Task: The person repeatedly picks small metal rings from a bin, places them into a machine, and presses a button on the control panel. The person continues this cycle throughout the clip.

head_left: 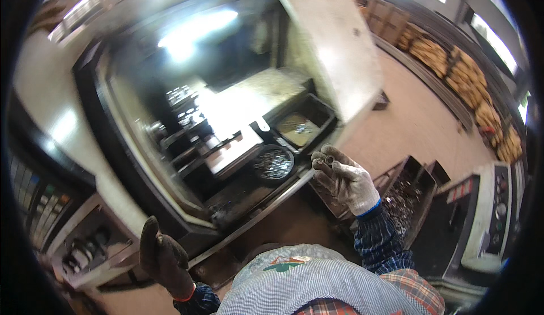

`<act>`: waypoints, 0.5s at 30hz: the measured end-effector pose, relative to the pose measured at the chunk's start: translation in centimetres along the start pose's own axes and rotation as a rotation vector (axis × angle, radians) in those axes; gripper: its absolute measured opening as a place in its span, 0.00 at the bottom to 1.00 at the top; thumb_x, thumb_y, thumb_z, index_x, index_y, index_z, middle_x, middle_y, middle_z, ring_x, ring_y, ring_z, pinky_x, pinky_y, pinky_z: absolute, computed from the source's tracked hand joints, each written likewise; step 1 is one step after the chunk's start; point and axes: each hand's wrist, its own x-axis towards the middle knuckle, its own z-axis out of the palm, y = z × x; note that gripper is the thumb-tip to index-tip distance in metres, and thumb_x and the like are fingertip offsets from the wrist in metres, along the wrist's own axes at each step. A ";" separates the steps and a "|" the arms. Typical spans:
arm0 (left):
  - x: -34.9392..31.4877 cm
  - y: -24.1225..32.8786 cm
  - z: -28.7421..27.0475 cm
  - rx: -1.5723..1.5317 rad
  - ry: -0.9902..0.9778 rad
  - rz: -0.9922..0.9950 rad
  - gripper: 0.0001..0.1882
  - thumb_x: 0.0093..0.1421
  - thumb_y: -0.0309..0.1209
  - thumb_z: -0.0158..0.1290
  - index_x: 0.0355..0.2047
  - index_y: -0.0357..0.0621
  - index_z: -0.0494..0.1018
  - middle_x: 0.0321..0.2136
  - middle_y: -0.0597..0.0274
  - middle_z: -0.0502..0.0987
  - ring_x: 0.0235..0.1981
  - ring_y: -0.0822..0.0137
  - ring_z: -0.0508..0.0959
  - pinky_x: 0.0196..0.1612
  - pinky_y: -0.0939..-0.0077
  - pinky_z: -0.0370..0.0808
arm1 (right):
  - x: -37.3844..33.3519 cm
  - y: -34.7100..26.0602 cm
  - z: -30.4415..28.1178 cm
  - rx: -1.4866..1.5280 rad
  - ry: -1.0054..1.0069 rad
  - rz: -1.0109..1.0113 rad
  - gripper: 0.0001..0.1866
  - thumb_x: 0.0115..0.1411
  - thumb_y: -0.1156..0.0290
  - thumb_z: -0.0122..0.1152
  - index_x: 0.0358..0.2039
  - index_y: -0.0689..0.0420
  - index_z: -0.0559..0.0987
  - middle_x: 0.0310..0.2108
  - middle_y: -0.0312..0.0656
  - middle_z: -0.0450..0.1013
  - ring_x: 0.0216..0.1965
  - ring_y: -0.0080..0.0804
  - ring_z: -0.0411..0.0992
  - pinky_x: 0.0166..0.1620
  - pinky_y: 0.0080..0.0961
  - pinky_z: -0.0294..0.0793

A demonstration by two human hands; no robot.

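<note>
Two gloved hands, right hand (345,180) pinching one metal ring (328,160)

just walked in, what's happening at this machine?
A person in work gloves stands at an open machine enclosure. The right hand holds a small metal ring part in its fingertips, raised near a round bowl of similar parts and a dark rectangular tray. The left hand, in a dark glove, hangs free and holds nothing.

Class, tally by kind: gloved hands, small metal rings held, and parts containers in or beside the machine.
Gloved hands: 2 (left hand, right hand)
Metal ring held: 1
Parts containers: 3 (round bowl, square tray, floor bin)
Total: 6
</note>
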 end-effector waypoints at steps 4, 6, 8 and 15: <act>-0.7 1.5 -5.3 0.066 0.268 0.079 0.21 0.65 0.25 0.45 0.58 0.30 0.69 0.11 0.72 0.60 0.10 0.81 0.55 0.15 0.82 0.49 | 5.8 5.1 2.9 -0.151 -0.076 0.096 0.20 0.67 0.80 0.49 0.60 0.60 0.68 0.54 0.56 0.71 0.50 0.44 0.76 0.50 0.37 0.83; -0.9 2.2 -7.0 0.136 0.409 0.059 0.21 0.65 0.24 0.44 0.58 0.31 0.70 0.11 0.73 0.59 0.10 0.82 0.54 0.15 0.82 0.47 | 8.1 7.3 4.5 -0.205 -0.150 0.152 0.20 0.67 0.77 0.53 0.59 0.59 0.69 0.51 0.53 0.74 0.46 0.40 0.78 0.47 0.36 0.83; -1.1 2.8 -8.3 0.194 0.529 0.048 0.22 0.64 0.23 0.43 0.58 0.32 0.70 0.11 0.74 0.58 0.11 0.83 0.53 0.14 0.82 0.46 | 10.2 8.8 5.9 -0.366 -0.189 0.212 0.19 0.66 0.73 0.57 0.57 0.60 0.70 0.45 0.48 0.76 0.39 0.34 0.78 0.42 0.32 0.83; -0.2 2.2 -11.8 0.545 0.693 0.007 0.24 0.65 0.25 0.43 0.62 0.36 0.67 0.22 0.65 0.73 0.17 0.78 0.69 0.19 0.84 0.63 | 17.8 15.1 8.0 -0.835 -0.259 0.384 0.11 0.60 0.71 0.68 0.39 0.58 0.75 0.33 0.36 0.75 0.29 0.23 0.74 0.34 0.20 0.76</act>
